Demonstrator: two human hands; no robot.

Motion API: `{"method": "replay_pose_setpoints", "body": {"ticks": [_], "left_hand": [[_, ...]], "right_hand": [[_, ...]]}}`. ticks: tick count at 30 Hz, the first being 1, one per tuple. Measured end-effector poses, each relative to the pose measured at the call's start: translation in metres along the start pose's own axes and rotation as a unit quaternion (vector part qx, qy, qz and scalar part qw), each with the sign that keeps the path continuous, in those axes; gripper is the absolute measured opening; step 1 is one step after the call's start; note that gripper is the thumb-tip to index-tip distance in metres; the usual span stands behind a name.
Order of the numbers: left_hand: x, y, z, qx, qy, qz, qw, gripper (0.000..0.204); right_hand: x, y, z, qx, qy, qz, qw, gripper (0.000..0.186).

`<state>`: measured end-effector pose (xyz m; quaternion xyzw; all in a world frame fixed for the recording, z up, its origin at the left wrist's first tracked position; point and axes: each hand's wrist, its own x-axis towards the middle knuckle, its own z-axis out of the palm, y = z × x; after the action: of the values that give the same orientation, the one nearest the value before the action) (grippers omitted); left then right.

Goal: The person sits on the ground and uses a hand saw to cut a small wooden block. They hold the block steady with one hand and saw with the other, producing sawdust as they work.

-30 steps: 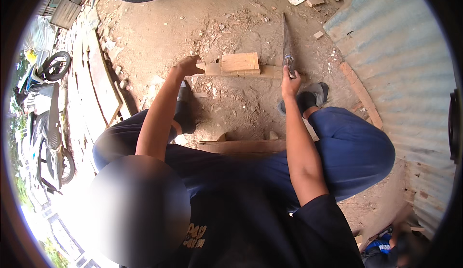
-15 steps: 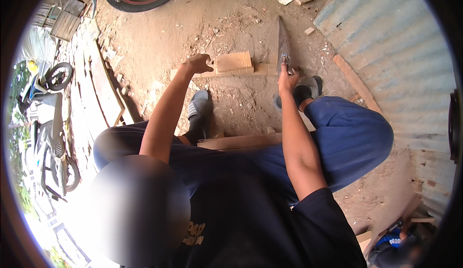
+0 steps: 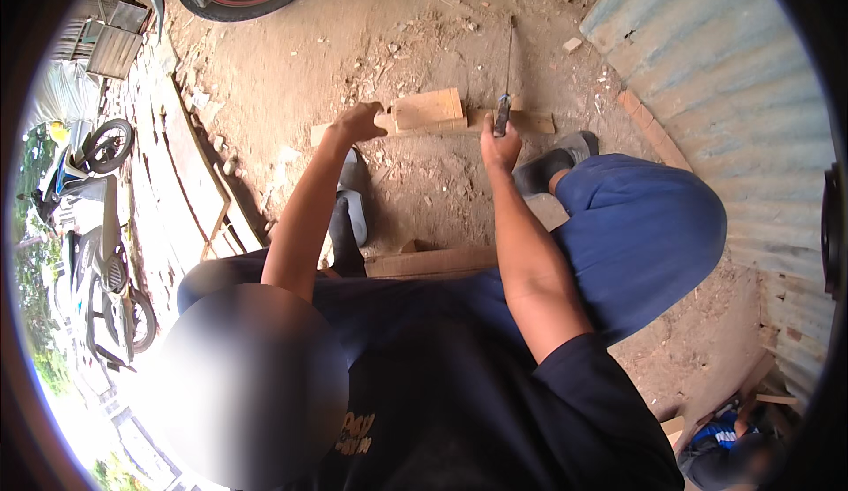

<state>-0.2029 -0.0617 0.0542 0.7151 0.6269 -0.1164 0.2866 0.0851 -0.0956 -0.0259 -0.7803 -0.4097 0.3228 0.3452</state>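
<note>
While the right hand [image 3: 500, 145] has its fingers wrapped round the grip of a handsaw [image 3: 503, 109], the left hand [image 3: 358, 124] sits with thumb and fingers moderately parted; whether they touch wood, I cannot tell. Good handling would mean a firm but relaxed grip, wrist in line with the blade, and left fingers well clear of its edge. Running away from the right fingers, the blade appears nearly edge-on, a thin dark line; the grip is dark. Just right of the left fingers lies a pale tan, rectangular wooden block [image 3: 429, 109], resting on a longer wooden plank [image 3: 535, 123] that extends past the right fingers. Far beyond the left fingers stands a motorcycle wheel [image 3: 265, 9].
</note>
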Motion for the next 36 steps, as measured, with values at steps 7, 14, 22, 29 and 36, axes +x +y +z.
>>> {"method": "replay_pose_setpoints", "body": {"ticks": [7,14,22,29,36], "left_hand": [[0.003,0.034,-0.016,0.066,0.096,0.041,0.992,0.06],[0.047,0.079,0.004,0.178,0.04,0.065,0.981,0.104],[0.089,0.081,0.041,0.139,-0.009,0.045,0.989,0.104],[0.092,0.076,0.048,0.132,0.03,0.081,0.987,0.086],[0.084,0.087,0.052,0.157,0.009,0.064,0.986,0.084]], "right_hand": [[-0.007,-0.01,0.015,0.007,0.037,-0.04,0.999,0.043],[0.006,0.006,0.004,0.077,0.047,-0.048,0.995,0.043],[0.018,0.021,-0.01,0.124,0.015,-0.052,0.991,0.041],[0.019,0.023,-0.005,0.071,0.014,-0.094,0.993,0.036],[0.003,-0.011,-0.009,0.026,-0.031,-0.072,0.997,0.033]]}}
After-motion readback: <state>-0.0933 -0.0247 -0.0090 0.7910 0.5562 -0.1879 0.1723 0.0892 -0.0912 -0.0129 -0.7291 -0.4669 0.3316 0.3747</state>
